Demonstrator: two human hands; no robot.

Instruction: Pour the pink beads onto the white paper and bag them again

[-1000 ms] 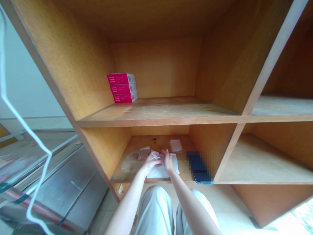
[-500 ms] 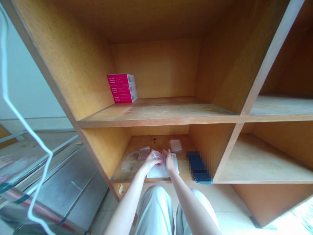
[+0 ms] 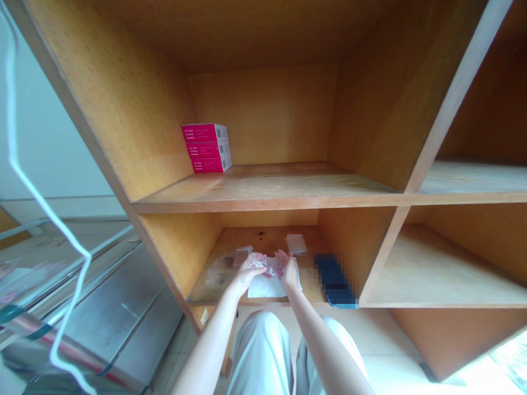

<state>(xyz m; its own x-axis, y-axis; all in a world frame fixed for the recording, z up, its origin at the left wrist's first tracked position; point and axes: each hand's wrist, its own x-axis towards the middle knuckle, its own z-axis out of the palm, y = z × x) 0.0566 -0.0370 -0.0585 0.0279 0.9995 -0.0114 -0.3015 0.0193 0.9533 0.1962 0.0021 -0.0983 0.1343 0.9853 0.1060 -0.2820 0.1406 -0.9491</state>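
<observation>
My left hand (image 3: 248, 273) and my right hand (image 3: 289, 273) pinch a small clear plastic bag (image 3: 267, 265) between them, low on the wooden shelf. Small pink beads or pills (image 3: 279, 271) show through the plastic near my right fingers. Under my hands lies a white paper sheet (image 3: 265, 288). Left of my left hand sits another small clear bag with pinkish contents (image 3: 242, 257). Beyond my right hand lies a small white packet (image 3: 296, 244).
Three stacked magenta and white boxes (image 3: 206, 148) stand on the upper shelf (image 3: 267, 184). A dark blue object (image 3: 335, 281), pixelated, lies right of my hands. A white wire (image 3: 49, 230) hangs at left, above grey metal panels (image 3: 115, 312). My knees show below.
My hands have spread slightly apart and the clear bag now stretches between them, showing its pink contents. The view has shifted a little.
</observation>
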